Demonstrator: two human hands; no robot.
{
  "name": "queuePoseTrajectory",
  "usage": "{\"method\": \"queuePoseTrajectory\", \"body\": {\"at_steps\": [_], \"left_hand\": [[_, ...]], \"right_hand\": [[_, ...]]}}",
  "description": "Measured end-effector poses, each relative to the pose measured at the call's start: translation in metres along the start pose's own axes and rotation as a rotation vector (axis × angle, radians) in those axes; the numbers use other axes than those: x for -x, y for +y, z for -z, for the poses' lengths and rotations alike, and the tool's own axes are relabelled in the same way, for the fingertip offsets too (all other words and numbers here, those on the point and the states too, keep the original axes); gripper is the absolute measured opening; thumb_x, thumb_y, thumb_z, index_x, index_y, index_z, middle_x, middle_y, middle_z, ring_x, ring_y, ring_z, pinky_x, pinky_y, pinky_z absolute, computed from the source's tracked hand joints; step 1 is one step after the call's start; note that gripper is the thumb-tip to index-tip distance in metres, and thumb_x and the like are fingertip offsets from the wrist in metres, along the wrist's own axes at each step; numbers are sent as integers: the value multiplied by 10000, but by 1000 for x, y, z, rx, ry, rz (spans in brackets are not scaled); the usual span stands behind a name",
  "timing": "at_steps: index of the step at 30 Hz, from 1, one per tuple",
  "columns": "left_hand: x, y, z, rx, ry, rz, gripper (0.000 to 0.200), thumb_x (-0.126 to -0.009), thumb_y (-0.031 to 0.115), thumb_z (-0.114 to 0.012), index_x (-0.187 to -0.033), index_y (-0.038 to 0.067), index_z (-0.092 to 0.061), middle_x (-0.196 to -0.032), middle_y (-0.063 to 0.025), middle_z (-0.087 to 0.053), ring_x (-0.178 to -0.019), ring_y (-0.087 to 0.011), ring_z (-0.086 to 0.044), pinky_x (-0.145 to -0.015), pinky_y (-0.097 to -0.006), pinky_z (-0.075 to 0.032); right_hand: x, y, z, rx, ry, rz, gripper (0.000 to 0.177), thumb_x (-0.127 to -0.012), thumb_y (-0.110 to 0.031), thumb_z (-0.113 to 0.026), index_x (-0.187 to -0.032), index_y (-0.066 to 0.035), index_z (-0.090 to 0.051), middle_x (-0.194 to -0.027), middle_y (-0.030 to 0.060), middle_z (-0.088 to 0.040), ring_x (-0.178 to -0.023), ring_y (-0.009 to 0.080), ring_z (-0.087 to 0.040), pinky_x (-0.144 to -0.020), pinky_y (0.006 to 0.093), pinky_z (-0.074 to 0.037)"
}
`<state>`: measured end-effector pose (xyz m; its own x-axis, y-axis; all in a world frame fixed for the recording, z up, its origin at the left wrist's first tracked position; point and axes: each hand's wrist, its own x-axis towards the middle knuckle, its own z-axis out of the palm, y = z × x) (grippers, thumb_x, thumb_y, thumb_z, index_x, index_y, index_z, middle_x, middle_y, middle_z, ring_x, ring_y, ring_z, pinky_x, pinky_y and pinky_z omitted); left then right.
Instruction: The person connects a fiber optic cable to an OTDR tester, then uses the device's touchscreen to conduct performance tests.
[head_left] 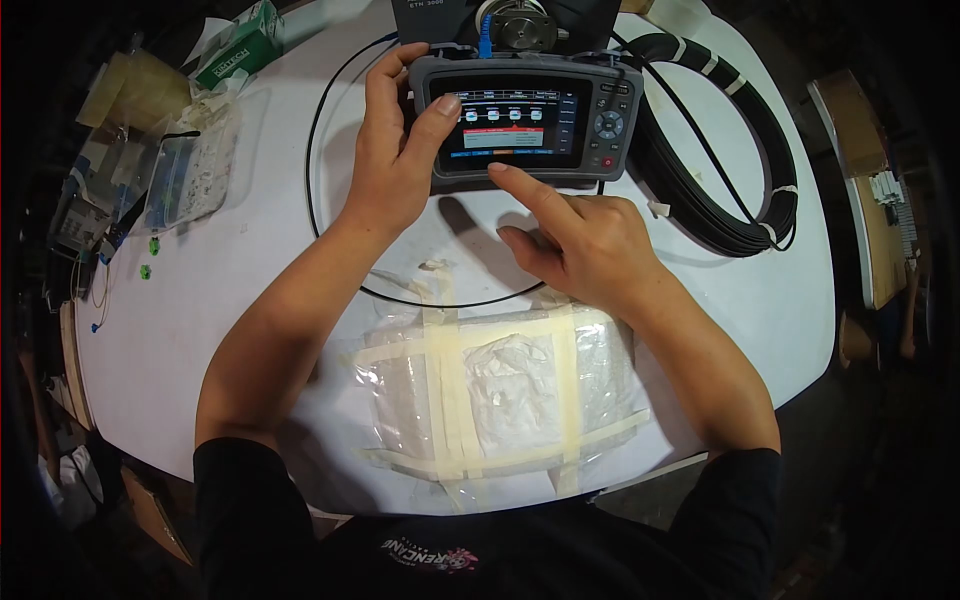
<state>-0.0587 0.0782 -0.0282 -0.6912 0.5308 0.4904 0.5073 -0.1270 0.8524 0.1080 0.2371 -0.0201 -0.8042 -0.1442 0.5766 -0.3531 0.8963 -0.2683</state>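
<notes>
My left hand (pixel 400 150) grips the left end of a grey handheld fibre tester (pixel 605 165), with the thumb over the edge of its lit screen (pixel 550 135). Rows of icons and a red bar show on that screen. My right hand (pixel 590 240) holds nothing; its index finger points out, the tip at the screen's lower edge, and its thumb stands apart from it. A blue connector (pixel 486 38) is plugged into the top of the tester. Below my hands, a clear plastic-wrapped white pad (pixel 510 390) lies taped to the table with cream tape.
A coil of black cable (pixel 700 205) lies right of the tester, and a thin black cable (pixel 312 170) loops round its left side. A plastic box (pixel 185 185), a green KIMTECH box (pixel 240 48) and green bits (pixel 146 271) are at the left. A dark machine (pixel 580 25) stands behind.
</notes>
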Motion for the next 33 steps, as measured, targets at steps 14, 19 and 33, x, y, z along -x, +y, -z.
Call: {"method": "queuePoseTrajectory", "body": {"at_steps": [14, 19, 33], "left_hand": [[1, 4, -4, -164, 30, -55, 679, -943, 287, -730, -1452, 34, -359, -1269, -151, -584, -1109, -220, -623, -924, -340, -531], [0, 2, -1, -15, 4, -12, 646, -958, 271, -698, -1457, 39, -359, -1283, -158, -572, -1125, -216, -616, -945, -330, -519], [1, 3, 1, 17, -11, 11, 584, -985, 262, -642, -1456, 45, -375, -1339, -142, -547, -1149, -209, -594, -989, -342, -491]], "right_hand": [[0, 0, -3, 20, 64, -54, 641, -819, -145, -808, -1418, -89, -587, -538, -25, -553, -431, 141, -550, -447, 308, -454], [-1, 1, -3, 25, 96, -138, 790, -817, -152, -813, -1522, -69, -465, -522, -28, -509, -411, 135, -517, -429, 311, -428], [-1, 0, 0, 43, 50, -82, 710, -821, -174, -812, -1473, -96, -540, -549, -21, -551, -435, 143, -550, -450, 311, -458]]}}
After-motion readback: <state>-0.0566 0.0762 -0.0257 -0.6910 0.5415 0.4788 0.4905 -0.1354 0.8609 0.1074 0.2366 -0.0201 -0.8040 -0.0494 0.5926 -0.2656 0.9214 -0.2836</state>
